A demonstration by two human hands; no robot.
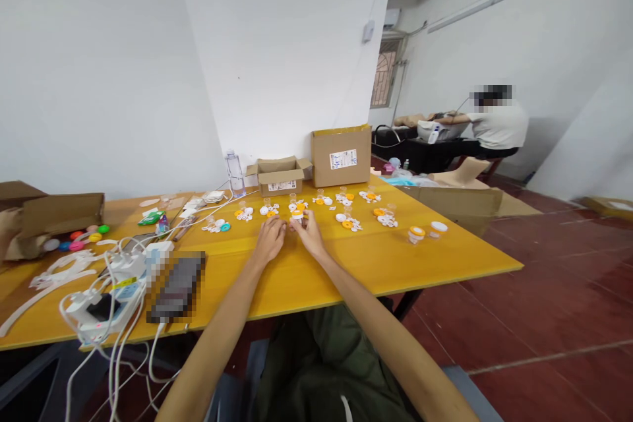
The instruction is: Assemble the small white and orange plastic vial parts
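I'm putting together a small white cap [297,215] at mid-table [346,264]: my right hand [310,232] pinches it, my left hand [270,237] rests curled beside. Next I judge it needs steady fingertip alignment.

From my feed I see plain white walls [99,46] all around and a dark red tiled floor [544,303] on the right. A yellow-topped table [395,264] fills the near left. Far right, a barred window [383,72] lets in daylight.
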